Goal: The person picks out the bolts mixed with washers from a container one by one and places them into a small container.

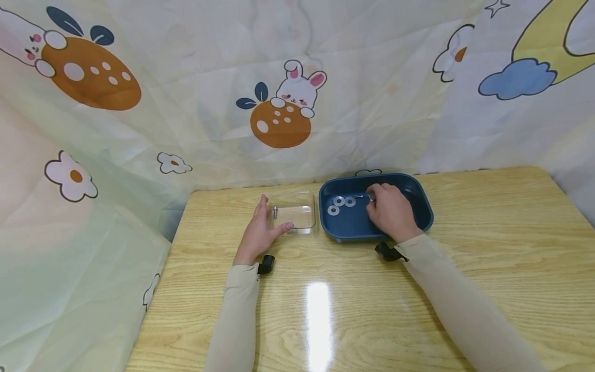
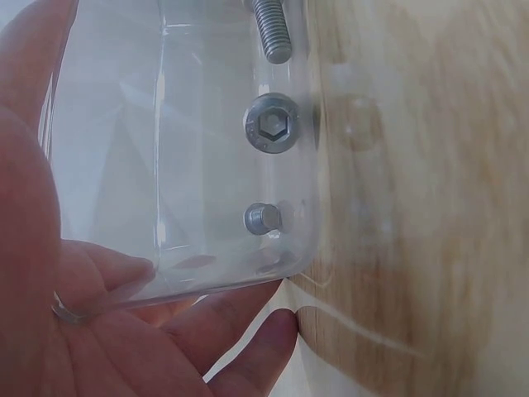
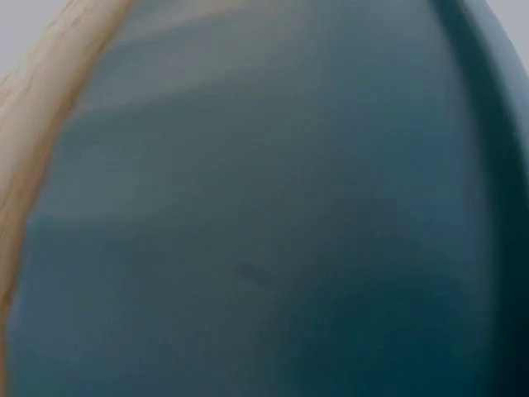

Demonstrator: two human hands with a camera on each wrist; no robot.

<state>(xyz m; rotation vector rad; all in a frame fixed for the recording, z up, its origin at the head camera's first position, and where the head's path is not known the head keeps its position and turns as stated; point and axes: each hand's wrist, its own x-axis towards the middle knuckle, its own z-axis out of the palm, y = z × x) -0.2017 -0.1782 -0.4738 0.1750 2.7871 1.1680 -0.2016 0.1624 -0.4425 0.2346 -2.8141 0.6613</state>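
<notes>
A clear plastic box (image 1: 302, 230) sits left of a dark blue tray (image 1: 341, 238). My left hand (image 1: 260, 232) lies round the box's near left corner, thumb along the front wall and fingers by the left end. Through the wall, the left wrist view shows socket-head bolts (image 2: 272, 122), one facing the camera head-on. My right hand (image 1: 394, 211) reaches into the tray with bent fingers, fingertips at small metal pieces (image 1: 371, 197); I cannot tell whether it pinches one. Left of it lie a thin bolt (image 1: 358, 196) and several flat washers (image 1: 333, 210).
The wooden table (image 1: 372, 305) runs back to a printed cloth (image 1: 372, 129), which also hangs on the left. The tray's raised wall surrounds the right hand. In the right wrist view a blurred blue tray surface (image 3: 248, 207) fills most of the picture.
</notes>
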